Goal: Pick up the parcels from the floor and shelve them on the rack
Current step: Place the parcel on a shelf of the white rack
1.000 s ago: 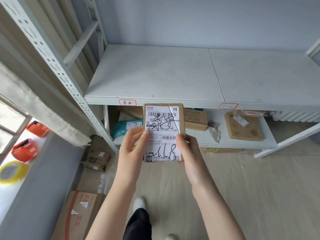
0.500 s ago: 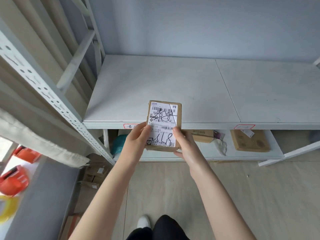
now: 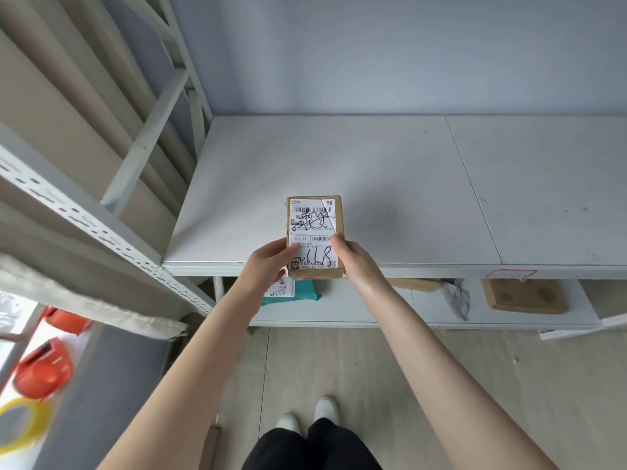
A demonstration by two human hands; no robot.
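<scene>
Head view, parcel (image 3: 314, 237) over shelf (image 3: 373, 184), perhaps touching

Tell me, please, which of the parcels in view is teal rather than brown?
The teal parcel on the lower shelf, just beneath the left hand; the others are brown cardboard.

Soft, even daylight enters from the window side, left of the grip. Wide-angle distortion bends the rack upright (image 3: 84, 228) there. The tape rolls (image 3: 20, 425) below-left show motion blur.
</scene>
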